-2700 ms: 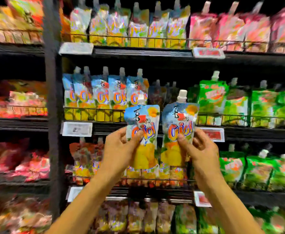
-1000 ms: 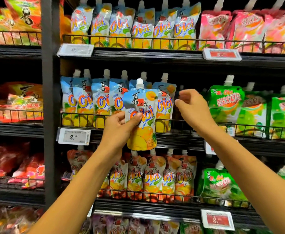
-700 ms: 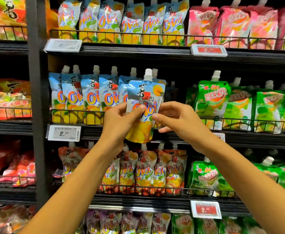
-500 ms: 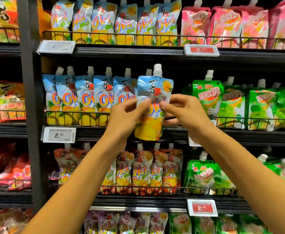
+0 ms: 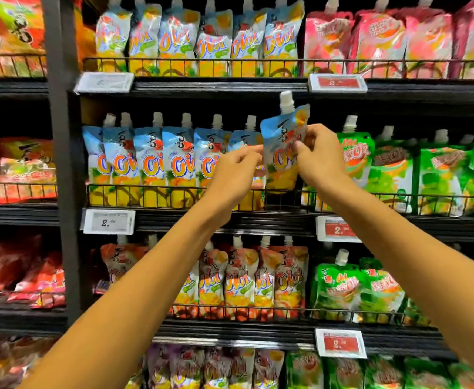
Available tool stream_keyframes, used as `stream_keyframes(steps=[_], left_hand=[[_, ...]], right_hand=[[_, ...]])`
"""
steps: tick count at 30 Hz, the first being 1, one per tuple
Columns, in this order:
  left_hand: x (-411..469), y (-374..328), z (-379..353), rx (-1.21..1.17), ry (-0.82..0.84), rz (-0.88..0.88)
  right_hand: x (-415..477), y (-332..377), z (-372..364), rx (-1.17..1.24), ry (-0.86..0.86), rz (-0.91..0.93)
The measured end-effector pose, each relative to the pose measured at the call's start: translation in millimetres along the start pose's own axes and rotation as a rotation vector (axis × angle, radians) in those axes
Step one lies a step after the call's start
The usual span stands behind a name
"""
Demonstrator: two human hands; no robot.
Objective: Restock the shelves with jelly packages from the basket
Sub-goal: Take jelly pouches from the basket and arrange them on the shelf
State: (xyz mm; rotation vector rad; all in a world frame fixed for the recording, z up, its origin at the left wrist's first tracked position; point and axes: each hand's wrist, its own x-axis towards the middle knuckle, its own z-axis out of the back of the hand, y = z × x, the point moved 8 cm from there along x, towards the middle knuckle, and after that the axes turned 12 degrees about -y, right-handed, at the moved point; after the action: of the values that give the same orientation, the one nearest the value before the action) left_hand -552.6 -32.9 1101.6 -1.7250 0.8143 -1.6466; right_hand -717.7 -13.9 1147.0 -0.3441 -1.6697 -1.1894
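A blue-and-yellow jelly pouch (image 5: 282,153) with a white spout is held upright in front of the middle shelf, above its wire rail (image 5: 151,189). My right hand (image 5: 320,158) pinches the pouch's right side. My left hand (image 5: 237,168) has thumb and fingertips on its left edge. The pouch hangs at the right end of a row of matching blue pouches (image 5: 151,164) standing behind the rail. The basket is out of view.
Green pouches (image 5: 393,169) fill the middle shelf to the right. More jelly pouches line the top shelf (image 5: 202,43) and the lower shelf (image 5: 241,279). A black upright post (image 5: 61,164) stands at the left. Price tags (image 5: 108,221) hang on the shelf edges.
The second pouch has left my right hand and stands in the row. My right hand joined my left on the remaining pouch, and both carried it up and right to the row's end.
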Motion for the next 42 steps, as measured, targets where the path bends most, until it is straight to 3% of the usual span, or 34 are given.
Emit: stream_keyframes(steps=[4,11,19,30,35,38,42], left_hand=[[1,5,0,0.059,-0.02,-0.011],[0,12,6,0.028,-0.079,0.012],[0,18,10,0.098,-0.1,-0.016],[-21,15,14,0.087,-0.137,-0.171],[-56,51,21,0.012,-0.173,-0.046],[-92,99,29,-0.005,-0.186,0.097],[-159,185,45,0.073,-0.166,0.309]], right_hand=[[-5,-7,-13,-0.087,0.066,-0.022],[-11,-38,-35,-0.137,0.246,-0.252],[-21,-43,-37,-0.173,0.342,-0.283],[-67,-8,0,-0.058,0.252,-0.035],[-109,-20,30,0.131,0.158,0.008],[-153,-69,38,0.213,0.228,-0.174],[-244,-151,48,0.145,0.367,-0.44]])
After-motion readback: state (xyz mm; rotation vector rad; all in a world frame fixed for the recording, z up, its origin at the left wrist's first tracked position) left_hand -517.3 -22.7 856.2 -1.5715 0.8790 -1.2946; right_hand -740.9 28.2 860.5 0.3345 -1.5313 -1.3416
